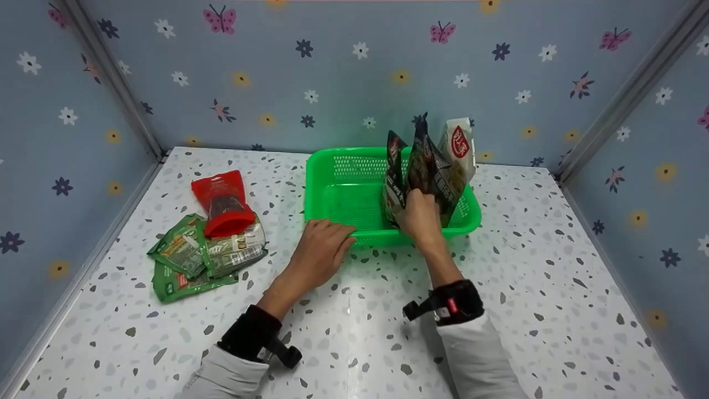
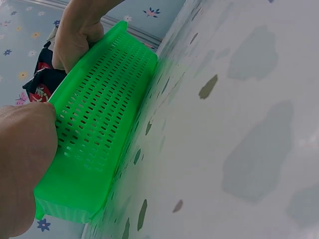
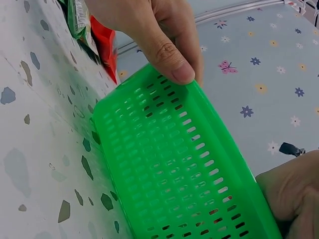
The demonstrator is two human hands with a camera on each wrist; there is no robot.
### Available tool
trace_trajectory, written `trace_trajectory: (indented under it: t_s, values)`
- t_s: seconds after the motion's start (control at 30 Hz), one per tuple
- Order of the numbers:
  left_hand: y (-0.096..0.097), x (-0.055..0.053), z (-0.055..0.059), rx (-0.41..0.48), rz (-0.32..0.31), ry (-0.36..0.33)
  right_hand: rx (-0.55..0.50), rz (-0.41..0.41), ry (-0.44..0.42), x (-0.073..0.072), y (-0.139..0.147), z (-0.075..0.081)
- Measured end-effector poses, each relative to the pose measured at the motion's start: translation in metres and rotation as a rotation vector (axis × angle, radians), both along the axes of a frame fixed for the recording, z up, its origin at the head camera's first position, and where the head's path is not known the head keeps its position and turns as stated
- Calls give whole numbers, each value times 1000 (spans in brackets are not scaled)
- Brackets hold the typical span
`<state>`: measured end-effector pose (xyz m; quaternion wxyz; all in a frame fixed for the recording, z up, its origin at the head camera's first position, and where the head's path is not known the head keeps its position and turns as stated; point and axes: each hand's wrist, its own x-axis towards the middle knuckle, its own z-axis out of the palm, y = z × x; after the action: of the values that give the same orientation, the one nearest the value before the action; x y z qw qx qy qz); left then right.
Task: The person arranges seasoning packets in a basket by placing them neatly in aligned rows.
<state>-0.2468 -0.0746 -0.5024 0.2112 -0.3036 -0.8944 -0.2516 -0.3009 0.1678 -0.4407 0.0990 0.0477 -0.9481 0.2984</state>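
My left hand (image 1: pixel 324 249) grips the near rim of a green plastic basket (image 1: pixel 343 202); in the right wrist view its thumb (image 3: pixel 172 62) lies on the outer wall. Over that rim, farther right, my right hand (image 1: pixel 421 216) reaches in with bent fingers at a dark food bag (image 1: pixel 426 166) standing upright in the basket. Its fingertips are hidden behind the hand and bags. A second dark bag (image 1: pixel 393 172) stands left of that hand, and a pale bag with a red label (image 1: pixel 460 147) leans at the basket's right end.
Left on the speckled table (image 1: pixel 354 332) lies a pile: a red bag (image 1: pixel 224 202) on top of several green packets (image 1: pixel 185 249). A flowered wall (image 1: pixel 354 72) stands close behind the basket, with side walls left and right. The basket's left half shows its bare floor.
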Motion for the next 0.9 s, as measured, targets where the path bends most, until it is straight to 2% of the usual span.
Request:
trace_trajectory:
  t_s: [0.37,0.43,0.5,0.57,0.6,0.67,0.73,0.8,0.9]
  values:
    - [1,-1,0,6,-1,-19,34,13,21,1,2,-1]
    - [1,-1,-1,5,-4,-28,37,29,46,-17,11,-25]
    - [0,-1,0,3,-5,-31,39,42,42,-20,14,-29]
    - [0,-1,0,3,-5,-34,41,66,57,-35,25,-50]
    - [0,-1,0,4,-4,-33,54,66,43,-39,27,-55]
    - [0,-1,0,4,-2,-30,56,55,-39,-23,21,-31]
    - [0,-1,0,6,-2,-30,61,54,-101,-21,21,-27]
    - [0,-1,0,1,0,-25,74,39,-183,-8,12,-4]
    - [0,0,0,-6,2,-22,75,48,-227,-3,10,4]
